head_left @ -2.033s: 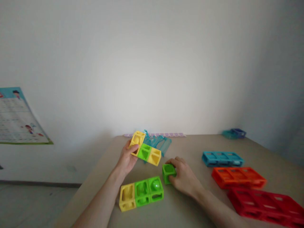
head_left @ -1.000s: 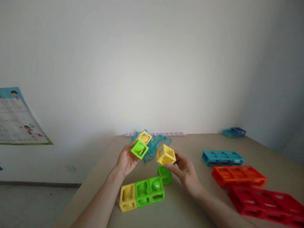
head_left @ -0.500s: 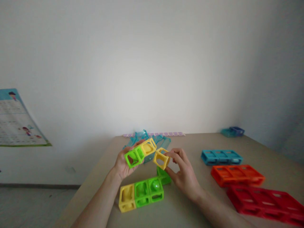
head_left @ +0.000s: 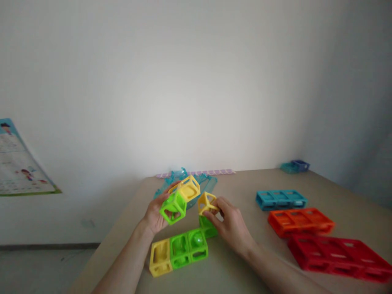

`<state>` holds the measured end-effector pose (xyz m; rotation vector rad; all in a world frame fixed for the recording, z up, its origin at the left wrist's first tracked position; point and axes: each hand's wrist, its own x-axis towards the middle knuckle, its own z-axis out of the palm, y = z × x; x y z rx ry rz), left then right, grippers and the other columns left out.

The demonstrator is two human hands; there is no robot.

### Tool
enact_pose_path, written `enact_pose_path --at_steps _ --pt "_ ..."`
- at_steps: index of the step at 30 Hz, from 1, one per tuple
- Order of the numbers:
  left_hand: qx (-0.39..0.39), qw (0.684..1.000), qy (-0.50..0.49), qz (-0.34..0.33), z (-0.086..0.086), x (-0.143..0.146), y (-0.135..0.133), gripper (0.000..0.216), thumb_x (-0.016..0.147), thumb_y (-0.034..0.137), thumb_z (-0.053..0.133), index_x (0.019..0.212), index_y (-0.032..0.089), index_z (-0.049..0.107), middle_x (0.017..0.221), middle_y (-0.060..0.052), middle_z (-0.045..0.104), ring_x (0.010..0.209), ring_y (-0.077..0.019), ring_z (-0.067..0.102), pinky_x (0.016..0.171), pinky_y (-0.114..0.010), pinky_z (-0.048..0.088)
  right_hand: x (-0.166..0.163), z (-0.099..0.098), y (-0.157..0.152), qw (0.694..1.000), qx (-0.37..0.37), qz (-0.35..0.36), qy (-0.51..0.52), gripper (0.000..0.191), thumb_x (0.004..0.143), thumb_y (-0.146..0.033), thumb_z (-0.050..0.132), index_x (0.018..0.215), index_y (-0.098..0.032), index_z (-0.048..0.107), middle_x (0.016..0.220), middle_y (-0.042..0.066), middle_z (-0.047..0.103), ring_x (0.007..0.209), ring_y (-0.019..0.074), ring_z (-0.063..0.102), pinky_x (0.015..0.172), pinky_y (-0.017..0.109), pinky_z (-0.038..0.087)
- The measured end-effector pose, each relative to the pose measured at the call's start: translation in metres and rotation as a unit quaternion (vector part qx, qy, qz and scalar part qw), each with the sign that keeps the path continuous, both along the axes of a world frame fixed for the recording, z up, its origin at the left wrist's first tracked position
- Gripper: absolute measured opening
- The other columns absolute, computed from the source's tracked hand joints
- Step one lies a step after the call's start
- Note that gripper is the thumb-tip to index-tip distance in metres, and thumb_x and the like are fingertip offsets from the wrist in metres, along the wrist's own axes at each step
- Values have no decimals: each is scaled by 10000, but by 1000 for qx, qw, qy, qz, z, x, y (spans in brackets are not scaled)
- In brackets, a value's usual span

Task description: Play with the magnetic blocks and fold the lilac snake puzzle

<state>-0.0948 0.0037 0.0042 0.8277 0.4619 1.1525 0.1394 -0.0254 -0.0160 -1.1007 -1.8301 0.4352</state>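
Note:
My left hand (head_left: 157, 214) is closed around joined hollow cube blocks: a green cube (head_left: 173, 207) toward me and a yellow cube (head_left: 189, 189) beyond it. Between the thumb and fingers of my right hand (head_left: 230, 222) is a single yellow cube block (head_left: 207, 203), tilted and a small gap apart from the left hand's blocks. Below both hands, a row of blocks lies on the table, with a yellow block (head_left: 160, 257) at its left end and green blocks (head_left: 188, 246) joined to it. Another green block (head_left: 208, 227) sits behind the row's right end, partly hidden by my right hand.
On the right of the table (head_left: 241, 261) lie a blue block row (head_left: 281, 199), an orange one (head_left: 301, 221) and a red one (head_left: 339, 257). Clear blue plastic pieces (head_left: 203, 183) and a purple patterned strip (head_left: 211, 172) lie by the wall. Blue and purple pieces (head_left: 300, 165) occupy the far right corner.
Both held pieces have turned: the left hand's green cube now shows more of its corner, and the right hand's yellow cube is rotated in the fingers. The view has shifted slightly.

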Motion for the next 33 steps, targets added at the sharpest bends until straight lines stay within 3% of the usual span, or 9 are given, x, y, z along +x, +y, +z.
enact_pose_path --at_steps 6,14,17,19,24,28,30,33 --pt "-12 997 32 -76 -3 6 -4 406 691 203 677 1095 202 634 890 -76 710 626 -201 669 487 -305 567 -6 -2 0 984 -118 13 136 325 827 -459 574 680 -170 589 586 -18 521 530 122 445 487 231 319" --pt "-35 997 41 -56 -7 10 -1 371 650 141 676 1020 160 675 890 -70 714 654 -185 665 531 -291 560 -10 -5 2 939 -177 41 291 376 767 -512 644 650 -162 568 506 -21 514 444 114 451 439 233 341" --pt "-34 997 58 -41 -9 12 -1 403 624 158 709 1025 189 680 904 -66 720 636 -181 661 492 -257 527 -11 -4 2 923 -171 77 335 338 756 -470 677 876 -174 565 606 -21 579 490 126 506 454 233 397" --pt "-10 996 72 -44 -10 12 0 438 617 199 731 1052 213 678 957 -85 719 652 -202 670 488 -263 516 -11 -2 2 913 -170 105 356 448 743 -414 708 1072 -198 493 692 -20 614 552 139 553 483 235 434" --pt "26 994 90 -55 -14 9 3 491 593 273 774 1069 220 669 848 -79 724 569 -199 657 520 -297 526 -10 -3 2 912 -179 143 341 573 728 -352 729 1190 -188 433 748 -4 626 643 158 589 560 254 457" --pt "11 994 57 -92 -15 12 5 497 576 262 786 1054 190 670 669 -33 700 464 -144 596 473 -239 503 -7 -9 6 948 -139 100 267 534 777 -383 680 1210 -171 450 770 15 630 692 179 587 639 302 462" --pt "9 996 26 -88 -16 17 6 462 599 256 769 1044 175 676 637 -24 689 510 -155 617 474 -219 500 -6 -11 7 967 -116 81 211 574 757 -383 703 1229 -185 443 919 49 638 819 208 592 723 339 470" --pt "4 997 -10 -73 -20 21 9 360 640 266 730 979 148 698 697 -51 713 586 -172 652 491 -209 511 -7 -16 6 976 -115 111 148 713 710 -345 751 1306 -235 375 1241 82 547 1069 245 539 891 390 439"
